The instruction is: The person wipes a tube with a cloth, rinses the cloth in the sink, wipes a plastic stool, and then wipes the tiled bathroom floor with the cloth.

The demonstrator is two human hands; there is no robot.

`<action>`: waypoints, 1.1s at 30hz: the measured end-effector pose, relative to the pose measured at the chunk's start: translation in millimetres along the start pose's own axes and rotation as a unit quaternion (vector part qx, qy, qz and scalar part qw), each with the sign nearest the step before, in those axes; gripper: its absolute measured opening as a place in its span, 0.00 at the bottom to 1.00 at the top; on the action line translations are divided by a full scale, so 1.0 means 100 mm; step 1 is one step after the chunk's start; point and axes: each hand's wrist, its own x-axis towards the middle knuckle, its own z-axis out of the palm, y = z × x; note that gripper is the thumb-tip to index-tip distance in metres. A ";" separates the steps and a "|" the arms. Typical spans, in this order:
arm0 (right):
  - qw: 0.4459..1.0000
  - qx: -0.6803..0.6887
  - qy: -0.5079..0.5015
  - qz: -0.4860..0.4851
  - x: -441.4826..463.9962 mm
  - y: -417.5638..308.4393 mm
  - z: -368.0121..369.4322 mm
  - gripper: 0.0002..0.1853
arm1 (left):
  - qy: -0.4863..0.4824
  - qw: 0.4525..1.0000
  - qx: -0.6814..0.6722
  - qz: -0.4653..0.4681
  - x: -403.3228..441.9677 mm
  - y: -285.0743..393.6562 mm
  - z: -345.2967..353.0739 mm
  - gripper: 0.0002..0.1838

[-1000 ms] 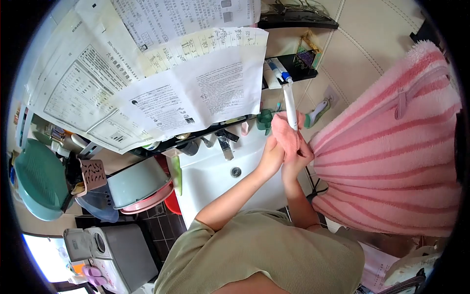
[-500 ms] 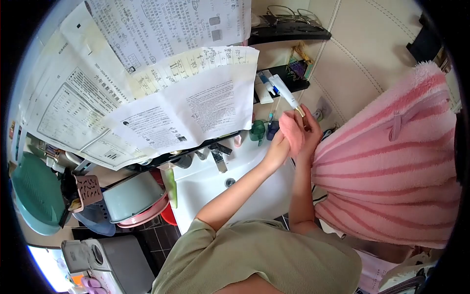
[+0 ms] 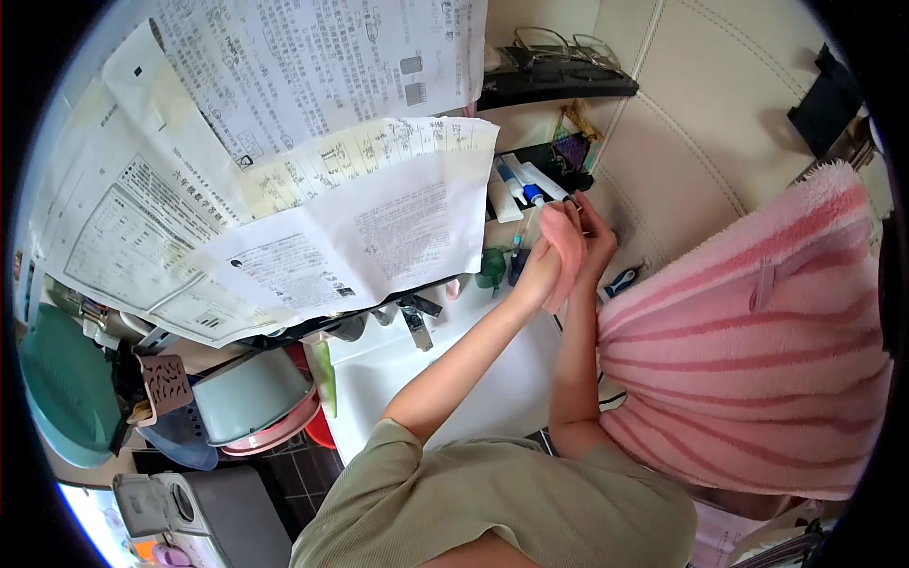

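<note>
A pink cloth (image 3: 565, 248) hangs in my left hand (image 3: 540, 273), its fingers closed on it and mostly hidden behind it. My right hand (image 3: 597, 239) is beside the cloth, with its fingertips at the lower end of a white tube (image 3: 543, 180). The tube leans over the small black shelf, beside a blue-and-white tube (image 3: 523, 183) and a paler tube (image 3: 503, 201). My fingers cover its cap end. Below the shelf, a green cup (image 3: 491, 269) and a dark blue cup (image 3: 517, 268) stand on the sink's back edge.
Under my arms is the white sink (image 3: 379, 379) with a metal tap (image 3: 417, 327). Printed sheets (image 3: 331, 227) cover the wall ahead. A pink striped towel (image 3: 748, 350) hangs at right. Eyeglasses (image 3: 568, 47) rest on the upper shelf. Stacked basins (image 3: 251, 398) are at left.
The white tube has moved with my right hand toward the shelf and now lies closer to the other tubes. The pink cloth stays in my left hand. The view has shifted slightly.
</note>
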 end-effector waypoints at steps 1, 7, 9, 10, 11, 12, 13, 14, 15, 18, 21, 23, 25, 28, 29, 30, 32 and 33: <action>1.000 0.007 -0.004 0.009 0.00 0.02 0.01 0.15 | 0.003 1.000 0.003 0.008 0.00 -0.01 0.00 0.16; 0.997 0.029 -0.067 -0.024 0.09 0.22 -0.02 0.19 | 0.021 1.000 -0.010 0.003 0.05 0.01 0.00 0.15; 0.995 0.018 -0.086 -0.039 0.06 0.10 -0.03 0.20 | 0.010 0.999 -0.047 -0.022 0.07 0.05 -0.01 0.14; 0.994 0.012 -0.095 -0.047 0.06 0.07 -0.03 0.21 | 0.002 0.998 -0.060 -0.030 0.08 0.06 -0.02 0.14; 0.993 0.011 -0.102 -0.055 0.08 0.13 -0.02 0.21 | -0.013 0.998 -0.063 -0.028 0.12 0.02 -0.07 0.13; 0.992 0.010 -0.108 -0.063 0.10 0.19 0.00 0.21 | -0.015 0.997 -0.067 -0.022 0.12 0.02 -0.07 0.13; 0.991 0.009 -0.114 -0.071 0.13 0.23 0.02 0.21 | -0.017 0.997 -0.071 -0.016 0.13 0.02 -0.06 0.12; 0.991 0.042 -0.122 -0.041 0.14 0.27 0.02 0.20 | -0.007 0.997 -0.077 -0.004 0.12 0.02 -0.03 0.12; 0.989 0.075 -0.131 -0.010 0.14 0.22 0.04 0.20 | 0.004 0.997 -0.083 0.007 0.12 0.02 0.00 0.11; 0.982 0.123 -0.144 0.014 0.16 0.29 0.08 0.19 | 0.011 0.994 -0.102 0.026 0.13 -0.05 -0.02 0.10; 0.981 0.123 -0.150 -0.009 0.21 0.49 0.18 0.19 | -0.012 0.999 -0.044 0.025 0.19 -0.16 -0.15 0.14; 0.980 0.129 -0.152 -0.001 0.24 0.56 0.18 0.19 | -0.014 0.999 -0.025 0.021 0.18 -0.16 -0.17 0.15; 0.977 0.144 -0.153 0.034 0.25 0.50 0.16 0.19 | -0.009 0.999 -0.026 0.022 0.13 -0.11 -0.13 0.16; 0.968 0.184 -0.172 0.012 0.27 0.50 0.09 0.17 | -0.015 0.999 -0.041 0.027 0.05 -0.02 -0.06 0.15; 0.967 0.188 -0.171 0.001 0.27 0.50 0.07 0.17 | -0.027 0.998 -0.042 0.025 0.02 0.01 -0.05 0.15; 0.971 0.178 -0.158 -0.016 0.24 0.45 0.06 0.16 | -0.029 0.998 -0.041 0.028 0.01 0.01 -0.05 0.15; 0.979 0.148 -0.137 -0.030 0.14 0.23 0.00 0.16 | -0.023 0.998 -0.037 0.042 0.00 -0.03 -0.07 0.15; 0.983 0.127 -0.131 -0.027 0.07 0.04 -0.05 0.15 | -0.022 0.998 -0.047 0.045 -0.02 -0.03 -0.07 0.15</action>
